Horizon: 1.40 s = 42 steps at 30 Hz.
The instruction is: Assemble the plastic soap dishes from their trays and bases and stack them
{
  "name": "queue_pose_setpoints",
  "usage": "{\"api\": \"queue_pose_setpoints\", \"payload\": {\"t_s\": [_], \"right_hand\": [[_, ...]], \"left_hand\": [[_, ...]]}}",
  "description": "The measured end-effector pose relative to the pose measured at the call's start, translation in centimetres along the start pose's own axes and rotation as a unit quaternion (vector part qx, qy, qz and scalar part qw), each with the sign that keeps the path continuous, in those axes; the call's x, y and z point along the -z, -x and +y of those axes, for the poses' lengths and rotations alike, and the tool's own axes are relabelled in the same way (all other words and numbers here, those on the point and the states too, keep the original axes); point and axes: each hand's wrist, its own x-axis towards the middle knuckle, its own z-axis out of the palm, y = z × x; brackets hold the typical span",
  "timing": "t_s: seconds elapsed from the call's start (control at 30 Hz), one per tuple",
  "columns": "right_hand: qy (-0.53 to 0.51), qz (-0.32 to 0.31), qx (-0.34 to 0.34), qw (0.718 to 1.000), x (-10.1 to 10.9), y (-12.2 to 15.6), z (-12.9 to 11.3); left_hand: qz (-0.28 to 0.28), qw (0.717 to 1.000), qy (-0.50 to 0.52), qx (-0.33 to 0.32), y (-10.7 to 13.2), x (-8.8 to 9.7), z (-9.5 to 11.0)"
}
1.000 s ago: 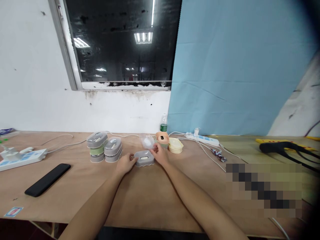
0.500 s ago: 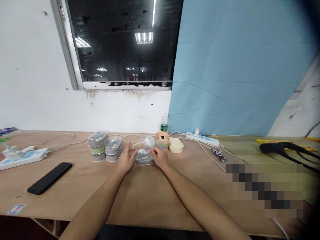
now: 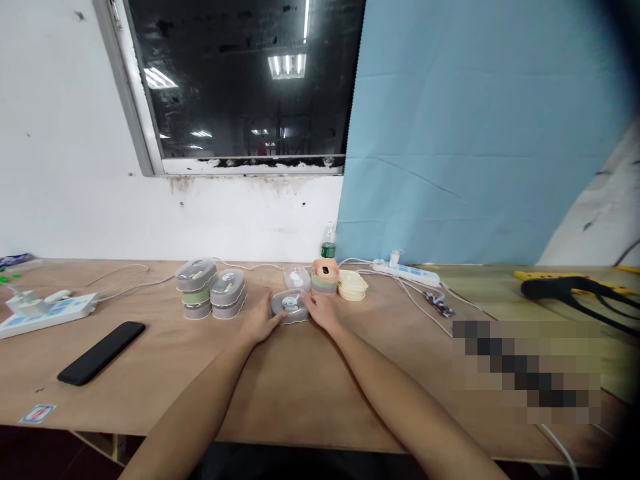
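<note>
Both hands have closed in on the work since the earlier frame, and the clear piece that was lifted now sits low on the bench. Behind everything, a white wall (image 3: 65,167) holds a dark window (image 3: 240,80), with a blue cloth (image 3: 450,133) hanging to its right. Across the front runs a plywood bench (image 3: 280,393), and a pixelated patch (image 3: 525,373) hides part of its right side. On the bench lie a white power strip (image 3: 50,315) at the left, a second power strip (image 3: 405,274) at the back, and a black phone-like slab (image 3: 101,353).

Two stacks of grey oval boxes (image 3: 196,288) stand left of centre, with cream dishes (image 3: 351,285) and a peach-and-grey stack (image 3: 325,277) to the right. Just beyond the hands sits a clear box (image 3: 297,278).

At the centre is a grey oval soap box (image 3: 290,307), flat on the bench between the hands. The left hand (image 3: 260,320) touches its left end, and the right hand (image 3: 320,312) touches its right end. Both are only slightly curled, fingers reaching forward — whether either actually grips, I cannot tell.
</note>
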Motion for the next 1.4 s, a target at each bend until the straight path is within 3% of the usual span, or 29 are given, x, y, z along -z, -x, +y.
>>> {"api": "queue_pose_setpoints", "payload": {"t_s": [0.2, 0.5, 0.7, 0.87, 1.1, 1.23, 1.4], "right_hand": [[-0.033, -0.024, -0.009, 0.999, -0.2, -0.7, 0.7], [-0.045, -0.002, -0.002, 0.999, -0.3, -0.7, 0.8], [-0.085, -0.043, 0.075, 0.993, 0.1, -0.6, 1.0], [-0.078, -0.051, 0.077, 0.993, 0.2, -0.6, 1.1], [-0.097, -0.018, 0.089, 0.991, -0.2, -0.6, 1.1], [-0.107, -0.032, 0.093, 0.989, -0.3, -0.5, 1.1], [-0.125, -0.045, 0.111, 0.985, 0.0, -0.1, 0.6]], "left_hand": [[-0.008, 1.0, -0.016, -0.014, -0.3, 0.0, -0.2], [0.005, 1.0, -0.024, -0.005, -0.2, 0.1, -0.1], [-0.013, 0.996, -0.09, 0.001, 0.2, 1.3, 0.2], [-0.044, 0.998, -0.042, -0.022, 0.4, 1.5, 0.3], [0.035, 0.995, -0.056, -0.079, 0.2, 2.0, 0.6], [0.076, 0.988, -0.075, -0.107, 0.2, 2.5, 1.0], [0.177, 0.969, -0.103, -0.14, 0.0, 4.0, 1.2]]}}
